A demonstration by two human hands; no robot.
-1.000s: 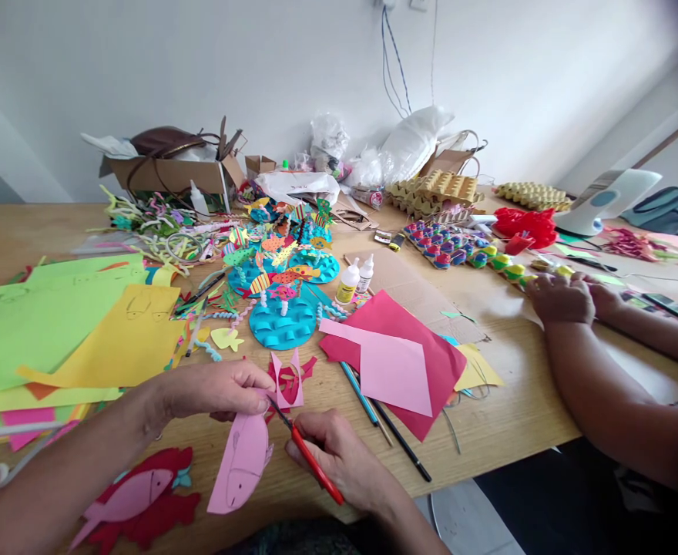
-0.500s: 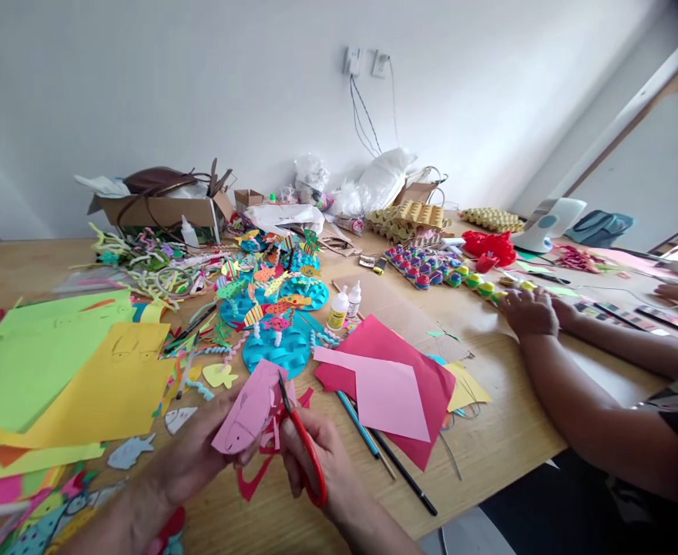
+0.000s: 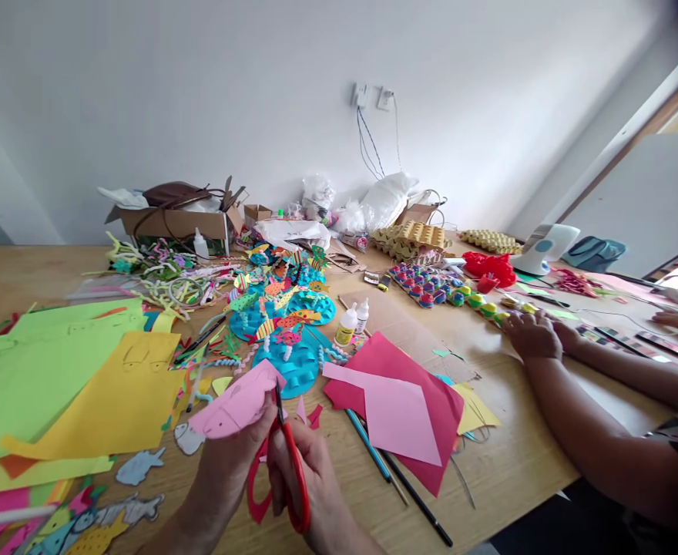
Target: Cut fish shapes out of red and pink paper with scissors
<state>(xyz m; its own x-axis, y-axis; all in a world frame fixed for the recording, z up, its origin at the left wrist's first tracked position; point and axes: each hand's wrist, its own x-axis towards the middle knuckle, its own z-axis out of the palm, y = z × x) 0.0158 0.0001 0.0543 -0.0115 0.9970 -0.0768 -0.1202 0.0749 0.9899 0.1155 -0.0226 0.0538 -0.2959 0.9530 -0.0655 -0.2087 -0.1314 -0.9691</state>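
Observation:
My left hand (image 3: 223, 470) is closed on a piece of pink paper (image 3: 232, 408) with a fish outline drawn on it. The sheet is tilted and curls at its upper right edge. In my right hand (image 3: 319, 482) is a pair of scissors (image 3: 300, 493) with red handles and dark blades. Their blades point away from me and meet the right edge of the pink paper, close to my left fingertips. How far apart the blades are is hard to see. Red paper scraps (image 3: 259, 505) lie below and behind my hands.
Blue egg-carton bases (image 3: 293, 368) bearing paper fish stand ahead. Glue bottles (image 3: 347, 325), a red sheet (image 3: 451, 401) and pencils (image 3: 367, 443) lie to the right. Green paper (image 3: 44, 378) and yellow paper (image 3: 113, 408) cover the left. A co-worker's hand (image 3: 527, 335) touches a painted egg-carton strip.
The pink paper has turned, its drawn head end swinging left and up. My left hand has moved right, nearer the scissors. The whole scene sits slightly lower and further right in view.

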